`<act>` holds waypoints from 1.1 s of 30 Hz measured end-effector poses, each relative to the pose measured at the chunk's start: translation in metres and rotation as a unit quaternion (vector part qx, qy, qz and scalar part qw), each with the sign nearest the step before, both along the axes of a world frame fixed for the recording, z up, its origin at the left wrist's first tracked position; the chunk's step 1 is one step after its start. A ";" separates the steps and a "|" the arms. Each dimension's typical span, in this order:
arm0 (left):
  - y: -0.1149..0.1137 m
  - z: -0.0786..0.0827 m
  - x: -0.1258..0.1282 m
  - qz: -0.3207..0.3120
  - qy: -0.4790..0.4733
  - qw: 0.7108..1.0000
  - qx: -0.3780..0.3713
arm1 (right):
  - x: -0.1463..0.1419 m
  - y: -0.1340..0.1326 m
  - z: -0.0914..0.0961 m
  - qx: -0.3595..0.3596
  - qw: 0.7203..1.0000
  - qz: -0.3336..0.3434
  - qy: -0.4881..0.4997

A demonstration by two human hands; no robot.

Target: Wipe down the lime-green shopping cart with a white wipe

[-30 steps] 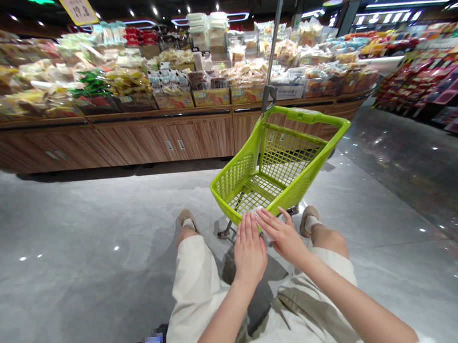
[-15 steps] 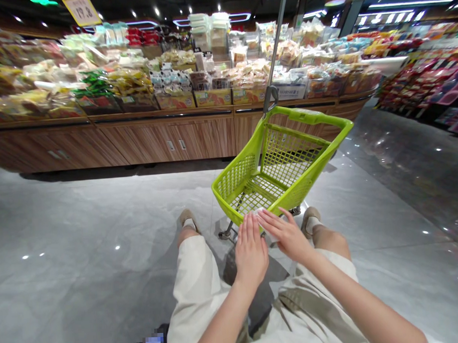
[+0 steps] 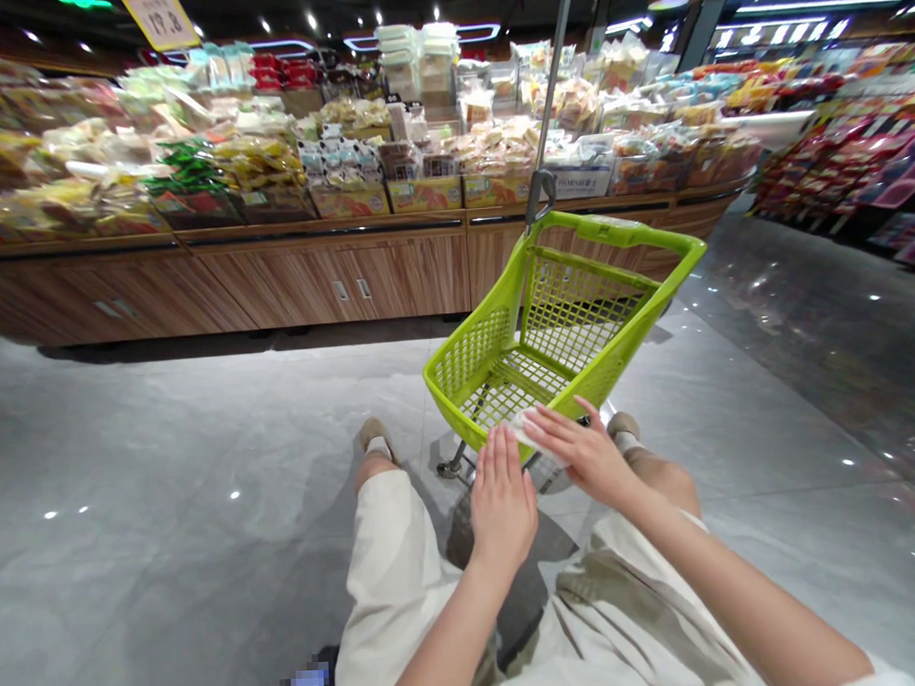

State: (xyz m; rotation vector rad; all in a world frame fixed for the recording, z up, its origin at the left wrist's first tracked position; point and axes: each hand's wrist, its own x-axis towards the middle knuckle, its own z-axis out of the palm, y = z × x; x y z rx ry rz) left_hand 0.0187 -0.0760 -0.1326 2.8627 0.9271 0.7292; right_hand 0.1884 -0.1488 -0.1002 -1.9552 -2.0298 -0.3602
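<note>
A lime-green plastic mesh shopping cart [image 3: 473,367] stands just ahead of my knees, its near rim at my hands. My left hand [image 3: 502,512] is held flat with the fingers together, its tips at the near rim and beside a crumpled white wipe or tissue [image 3: 534,435]. My right hand [image 3: 583,457] lies over that white piece, pressing it against the rim with its fingers. The cart's basket holds nothing that I can see. Part of the white piece is hidden under my fingers.
A thin metal pole [image 3: 549,80] rises from the cart's far end. Ahead stands a wood-fronted display counter [image 3: 335,287] piled with bagged foods. Colourful shelves [image 3: 841,159] line the right side. A grey polished floor [image 3: 169,473] surrounds the cart.
My right hand has slid slightly rightward along the cart's near rim, carrying the white piece with it. My left hand and the cart have hardly moved.
</note>
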 end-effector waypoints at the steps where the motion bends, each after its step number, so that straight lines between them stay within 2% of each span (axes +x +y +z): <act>1: 0.000 0.000 0.000 0.000 0.002 1.000 0.001 | 0.017 0.000 0.002 0.013 0.999 -0.035 0.003; 4: -0.001 0.002 0.000 0.003 -0.003 1.000 0.003 | 0.055 0.003 0.003 0.072 0.983 -0.170 0.017; 6: -0.002 0.002 0.001 0.005 -0.009 1.000 0.001 | 0.049 0.005 0.000 0.094 0.972 -0.214 0.021; 8: -0.003 0.001 0.003 0.007 -0.011 1.000 -0.002 | 0.019 0.005 -0.005 0.085 0.979 -0.181 0.020; 11: -0.003 0.000 0.002 0.006 -0.009 1.000 -0.002 | -0.026 0.002 -0.012 0.042 0.998 -0.042 0.012; 13: -0.002 0.000 0.001 0.000 -0.005 1.000 -0.001 | -0.026 0.000 -0.013 0.020 1.000 0.022 0.011; 14: -0.002 0.000 0.000 -0.003 -0.004 1.000 -0.001 | -0.015 -0.001 -0.012 0.019 0.999 0.026 0.013; 16: -0.001 0.001 -0.002 -0.004 -0.002 1.000 -0.001 | 0.018 -0.001 -0.010 0.043 0.999 -0.023 0.020; 18: -0.001 0.002 -0.002 0.000 -0.004 1.000 0.000 | 0.049 0.000 -0.007 0.084 0.989 -0.118 0.024; 20: -0.002 0.002 0.000 0.005 -0.007 1.000 0.000 | 0.057 0.002 -0.005 0.110 0.975 -0.192 0.021; 21: -0.002 0.002 0.000 0.007 -0.009 1.000 0.000 | 0.050 0.003 -0.005 0.111 0.973 -0.202 0.016; 23: -0.003 0.001 0.002 0.010 -0.010 1.000 -0.002 | 0.022 0.003 -0.005 0.090 0.984 -0.153 0.005; 25: -0.003 0.000 0.002 0.009 -0.008 1.000 -0.003 | -0.009 0.000 -0.006 0.054 0.997 -0.052 -0.007; 27: -0.003 0.000 0.001 0.003 -0.002 1.000 -0.002 | -0.020 -0.002 -0.007 0.028 0.999 0.028 -0.013; 28: -0.002 -0.001 0.000 -0.001 0.002 1.000 -0.001 | -0.015 -0.003 -0.006 0.025 0.999 0.041 -0.012; 30: -0.001 -0.001 -0.002 -0.004 0.008 1.000 0.001 | 0.011 -0.003 -0.004 0.040 0.999 0.005 -0.004; 33: -0.001 -0.001 -0.003 0.002 0.004 1.000 0.005 | 0.050 0.000 0.000 0.084 0.988 -0.131 0.000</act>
